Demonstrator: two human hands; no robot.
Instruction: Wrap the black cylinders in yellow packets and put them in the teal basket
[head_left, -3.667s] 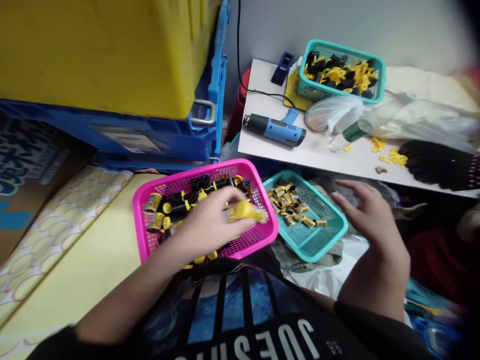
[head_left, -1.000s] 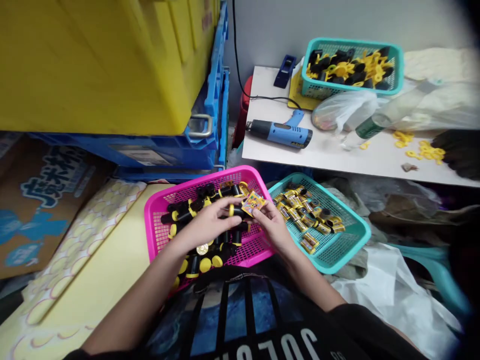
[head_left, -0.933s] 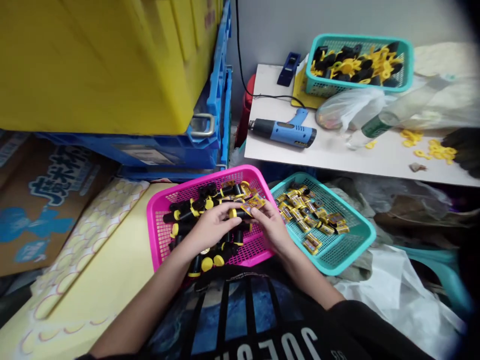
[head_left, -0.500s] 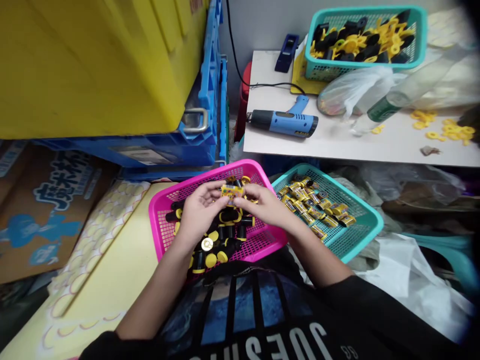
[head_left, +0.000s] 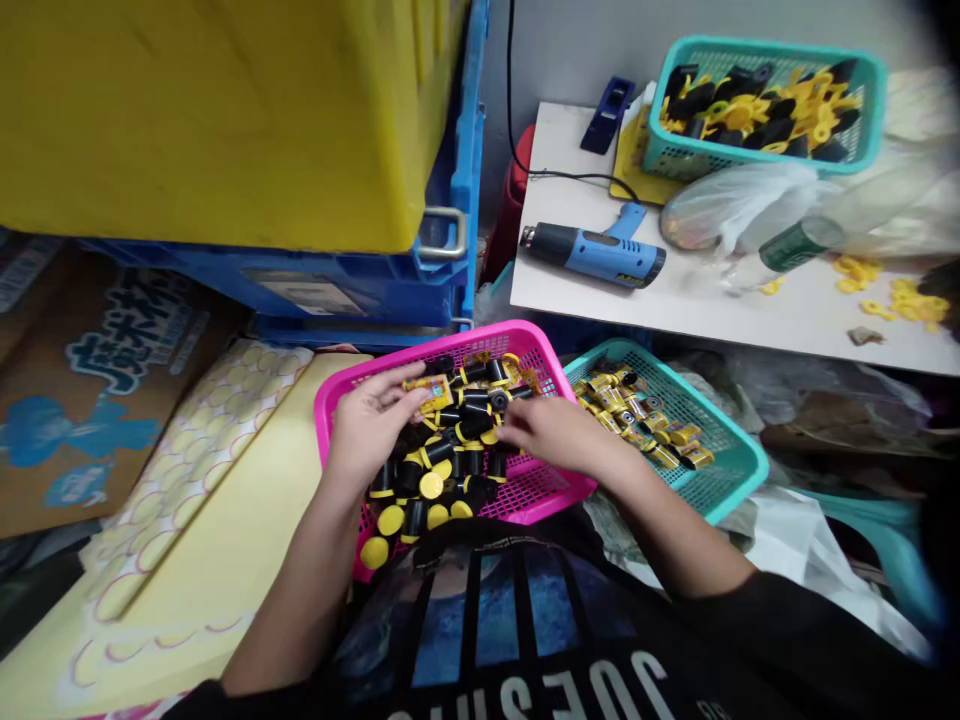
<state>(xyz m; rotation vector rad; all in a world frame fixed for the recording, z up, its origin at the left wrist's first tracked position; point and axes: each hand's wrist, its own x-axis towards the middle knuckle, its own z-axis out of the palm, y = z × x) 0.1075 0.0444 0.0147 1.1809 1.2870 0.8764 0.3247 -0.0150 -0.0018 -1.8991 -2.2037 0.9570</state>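
My left hand (head_left: 371, 420) pinches a small yellow printed sleeve (head_left: 435, 393) between thumb and fingers, above the left part of a pink basket (head_left: 566, 385). Small black cylinders with yellow caps (head_left: 413, 520) fill much of this basket. Over its right side, my right hand (head_left: 547, 430) reaches down with curled fingers close together. Its fingertips are at the black and yellow cylinders, and what they grip, if anything, is hidden. To the right, a teal basket (head_left: 739, 440) holds several cylinders wrapped in printed yellow sleeves (head_left: 664, 456).
A blue heat gun (head_left: 600, 255) lies on the white table (head_left: 570, 130), its cord running up the wall. Behind it, another teal basket (head_left: 877, 110) holds black and yellow parts. Yellow and blue crates (head_left: 360, 120) stand at the left, beside a cardboard box (head_left: 120, 400).
The hands have come apart. My left hand keeps the printed sleeve, while my right hand has let go of it and lowered rightward to the cylinders. The camera view has shifted slightly.
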